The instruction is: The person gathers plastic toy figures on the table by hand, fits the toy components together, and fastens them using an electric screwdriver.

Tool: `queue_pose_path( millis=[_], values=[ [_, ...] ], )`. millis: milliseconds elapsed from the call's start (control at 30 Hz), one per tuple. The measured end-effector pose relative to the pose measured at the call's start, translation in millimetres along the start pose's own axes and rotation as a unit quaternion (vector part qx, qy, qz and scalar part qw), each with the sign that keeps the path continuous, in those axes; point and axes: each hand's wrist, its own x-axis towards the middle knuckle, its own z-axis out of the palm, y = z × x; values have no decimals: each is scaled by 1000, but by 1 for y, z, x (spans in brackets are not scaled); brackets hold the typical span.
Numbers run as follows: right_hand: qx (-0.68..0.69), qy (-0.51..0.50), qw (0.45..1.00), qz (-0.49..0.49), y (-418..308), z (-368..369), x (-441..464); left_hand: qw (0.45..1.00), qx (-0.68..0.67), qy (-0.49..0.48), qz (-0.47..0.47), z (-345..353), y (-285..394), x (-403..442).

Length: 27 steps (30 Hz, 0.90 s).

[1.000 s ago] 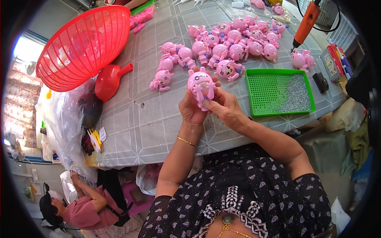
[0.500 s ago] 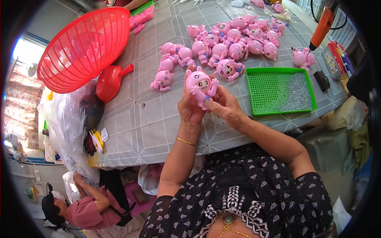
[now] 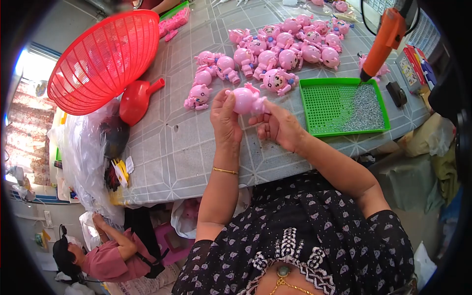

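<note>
A pink toy figure (image 3: 244,100) lies tilted between my hands, its smooth rounded back showing. My left hand (image 3: 226,115) grips its head end, thumb on top. My right hand (image 3: 282,127) pinches its other end between thumb and fingers. Just beyond is a large group of similar pink figures (image 3: 267,60), some with faces showing. To the right, a green tray (image 3: 302,105) holds a heap of small silvery screws (image 3: 365,109). An orange electric screwdriver (image 3: 382,48) hangs with its tip over the tray's back edge.
At the left, a red mesh basket (image 3: 105,61) and red scoop (image 3: 133,103) stand near clear plastic bags (image 3: 81,152). A black object (image 3: 396,94) lies right of the tray. A co-worker (image 3: 113,255) is at lower left; another person's arm (image 3: 164,6) shows at the top.
The held figure has turned from face-up to lying sideways with its back showing. My right hand's fingers have spread somewhat. The orange screwdriver has swung left, over the tray.
</note>
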Motion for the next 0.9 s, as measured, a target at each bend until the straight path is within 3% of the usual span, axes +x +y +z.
queue_pose_path(
  millis=[67, 200, 367, 500, 600, 667, 733, 800, 867, 900],
  values=[
    [-103, 68, 990, -73, 0, 6, -2, 993, 110, 9, 48, -2, -1, 0],
    [-89, 49, 992, -69, 2, -13, 3, 985, 162, -24, 51, 11, 6, -8],
    [-203, 52, 971, -114, 4, -2, -2, 951, 270, -99, 112, 29, 4, -19],
    [-313, 33, 946, -79, -2, -8, -18, 920, 362, -75, 131, 27, 4, -21],
    [-387, 52, 906, -164, -31, 4, -69, 917, 377, -68, 106, 17, -2, -17],
    [-460, 186, 757, -425, -60, -8, -92, 933, 343, -86, 67, 19, -4, -20],
    [-437, 297, 661, -533, -105, -28, -106, 943, 317, -96, -8, 31, 2, -32],
    [-432, 313, 592, -604, -151, -39, -103, 949, 288, -118, -50, 38, 3, -39],
    [-450, 342, 574, -593, -187, -49, -93, 951, 262, -138, -89, 40, 0, -43],
    [-448, 315, 602, -581, -205, -61, -86, 949, 249, -153, -114, 41, -2, -44]
  ],
)
